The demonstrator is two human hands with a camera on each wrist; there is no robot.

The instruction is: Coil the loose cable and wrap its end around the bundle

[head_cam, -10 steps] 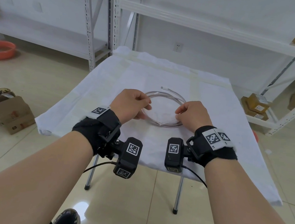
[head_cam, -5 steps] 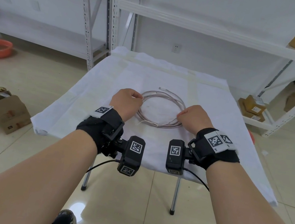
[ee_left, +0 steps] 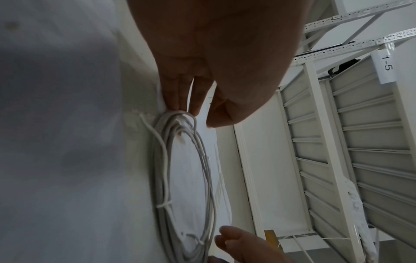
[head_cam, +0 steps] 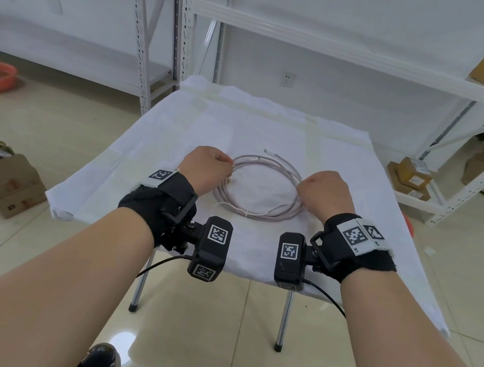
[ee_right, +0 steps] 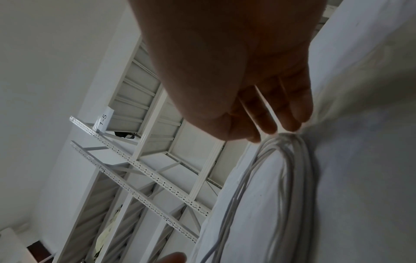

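The cable [head_cam: 260, 185] lies as a flat, roughly round coil of several turns on the white-clothed surface [head_cam: 343, 171], about midway between its left and right edges and somewhat nearer the front edge than the back. The two hands sit on opposite sides of it. The left hand [head_cam: 206, 168] is at the coil's left rim, the right hand [head_cam: 323, 190] at its right rim, so the line between them runs across the coil parallel to the front edge.

From the left wrist view, the fingertips [ee_left: 178, 105] of the left hand come down onto the bunched strands at that rim, with the thumb standing slightly apart; it looks like a light pinch or press on the bundle, though I cannot tell whether the thumb actually closes on it. From the right wrist view, the right hand's fingers [ee_right: 290, 122] are only loosely curved and end right at the strands, touching or just about touching them, not wrapped round.

One plug end [head_cam: 266, 151] points out past the coil's back rim toward the back edge, roughly level between both hands (slightly nearer the left). A second loose tail [head_cam: 223, 204] strays from the front-left of the coil, and the left hand is plainly closer to that one. Wrapping probably starts from whichever tail is picked up.
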